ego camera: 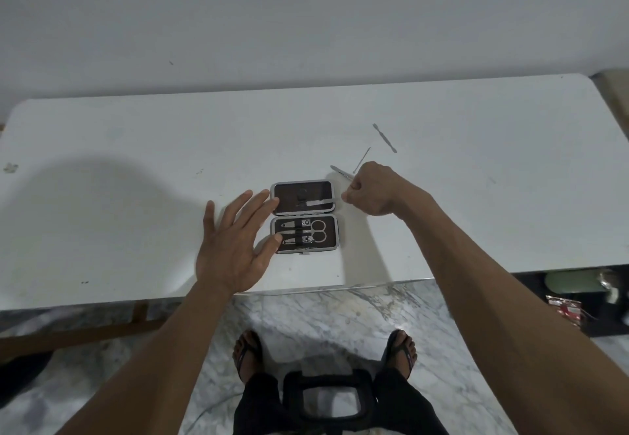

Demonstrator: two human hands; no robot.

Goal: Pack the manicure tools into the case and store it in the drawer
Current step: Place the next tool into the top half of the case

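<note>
At frame centre, the right hand (371, 189) pinches a thin, stiff, slippery-looking file (320, 201) by its end over the open case (304, 217), steadied by the spread left hand (235, 247).

A brown-lined, silver-rimmed case (304, 218) lies on a white table (136, 169) above grey-veined marble floor (340, 312).

Brown case (304, 217) lies open, scissors (315, 230) strapped inside; perhaps three tools (385, 137) loose.
</note>
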